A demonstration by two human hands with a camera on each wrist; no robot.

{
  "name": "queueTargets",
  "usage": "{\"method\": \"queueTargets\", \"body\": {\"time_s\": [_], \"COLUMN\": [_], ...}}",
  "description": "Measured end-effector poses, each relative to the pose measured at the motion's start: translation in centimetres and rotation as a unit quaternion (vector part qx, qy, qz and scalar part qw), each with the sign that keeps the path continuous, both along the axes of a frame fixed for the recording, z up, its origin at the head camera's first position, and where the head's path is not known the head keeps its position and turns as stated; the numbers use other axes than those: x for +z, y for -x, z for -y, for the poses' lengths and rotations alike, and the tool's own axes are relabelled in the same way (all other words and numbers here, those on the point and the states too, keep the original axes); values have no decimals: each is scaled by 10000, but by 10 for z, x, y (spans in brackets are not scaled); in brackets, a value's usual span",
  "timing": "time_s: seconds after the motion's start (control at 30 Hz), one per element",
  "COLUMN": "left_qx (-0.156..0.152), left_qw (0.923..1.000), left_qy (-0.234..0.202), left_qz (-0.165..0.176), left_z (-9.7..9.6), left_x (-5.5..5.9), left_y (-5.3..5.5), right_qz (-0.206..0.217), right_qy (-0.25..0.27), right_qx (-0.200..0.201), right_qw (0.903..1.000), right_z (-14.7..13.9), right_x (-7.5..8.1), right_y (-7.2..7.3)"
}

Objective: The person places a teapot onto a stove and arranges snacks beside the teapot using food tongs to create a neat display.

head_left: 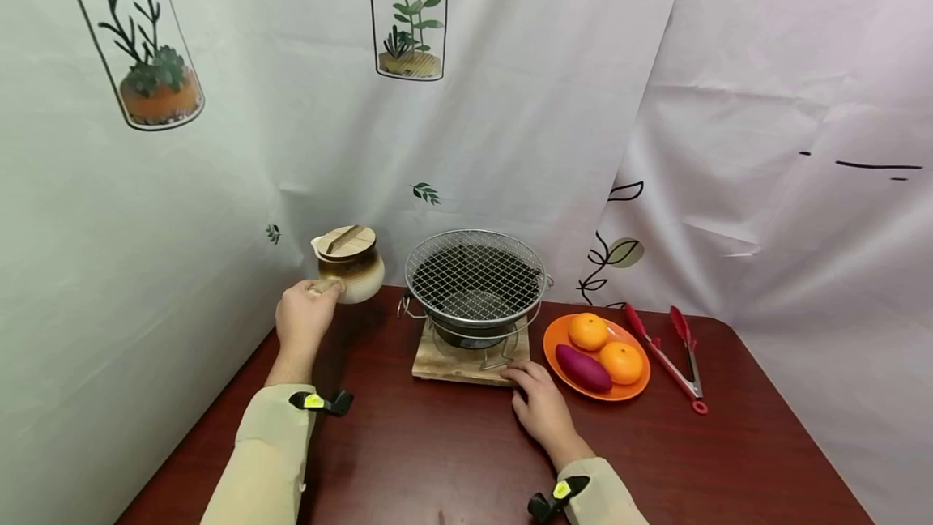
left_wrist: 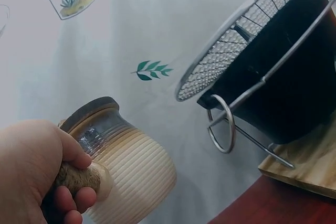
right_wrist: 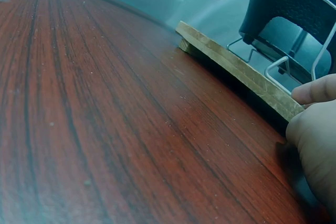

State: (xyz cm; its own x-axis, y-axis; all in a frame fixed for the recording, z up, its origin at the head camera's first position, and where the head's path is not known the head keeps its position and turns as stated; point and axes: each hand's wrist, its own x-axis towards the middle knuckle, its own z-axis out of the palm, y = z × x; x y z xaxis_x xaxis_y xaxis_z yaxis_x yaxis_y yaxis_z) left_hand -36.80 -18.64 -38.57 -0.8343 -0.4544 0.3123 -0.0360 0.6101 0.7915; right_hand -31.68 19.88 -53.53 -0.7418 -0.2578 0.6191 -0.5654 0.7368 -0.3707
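Note:
My left hand (head_left: pixel 304 313) grips the side handle of a brown-and-cream ceramic teapot (head_left: pixel 355 275), fingers curled round it in the left wrist view. The teapot is held up off the table, left of the grill, with a wooden lid (head_left: pixel 347 241) on top. A small black charcoal grill (left_wrist: pixel 283 72) carries a round wire mesh (head_left: pixel 474 274) and stands on a wooden board (head_left: pixel 437 359). My right hand (head_left: pixel 541 403) holds the board's front right corner, index finger on top and thumb at the front edge. Its other fingers are mostly hidden.
Right of the board, an orange plate (head_left: pixel 632 392) bears two oranges (head_left: pixel 588 331) and a purple sweet potato (head_left: pixel 583 369). Red-tipped tongs (head_left: pixel 674 371) lie spread beyond it. A printed cloth (head_left: pixel 503 144) hangs behind the dark red table (head_left: pixel 408 444).

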Motion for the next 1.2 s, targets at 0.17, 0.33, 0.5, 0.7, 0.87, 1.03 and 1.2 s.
{"method": "queueTargets", "body": {"time_s": [0.17, 0.33, 0.5, 0.7, 0.87, 1.03, 1.2], "left_qx": [-25, -59, -101, -84, -146, -170, -209], "left_qw": [10000, 10000, 9999, 9999, 9998, 9997, 9995], "left_qy": [-2, 26, 36, 7, -13, -41, -23], "left_qz": [9, -12, -66, -110, -132, -179, -230], "left_z": [0, 0, -1, -4, -7, -11, -15], "left_x": [8, 15, 22, 30, 39, 46, 54], "left_y": [1, 3, 2, 1, 1, 1, 1], "right_qz": [61, 103, 112, 126, 62, 25, 18], "right_qy": [-3, 12, 11, -3, 23, 34, 51], "right_qx": [-9, 22, 26, -8, 7, 38, 52], "right_qw": [10000, 9999, 9999, 9999, 10000, 10000, 10000], "right_z": [-1, -2, -1, -1, -1, -1, 0], "right_x": [1, 1, 1, 1, 1, 1, 2], "right_y": [-1, -1, -1, -2, -1, -1, -1]}}
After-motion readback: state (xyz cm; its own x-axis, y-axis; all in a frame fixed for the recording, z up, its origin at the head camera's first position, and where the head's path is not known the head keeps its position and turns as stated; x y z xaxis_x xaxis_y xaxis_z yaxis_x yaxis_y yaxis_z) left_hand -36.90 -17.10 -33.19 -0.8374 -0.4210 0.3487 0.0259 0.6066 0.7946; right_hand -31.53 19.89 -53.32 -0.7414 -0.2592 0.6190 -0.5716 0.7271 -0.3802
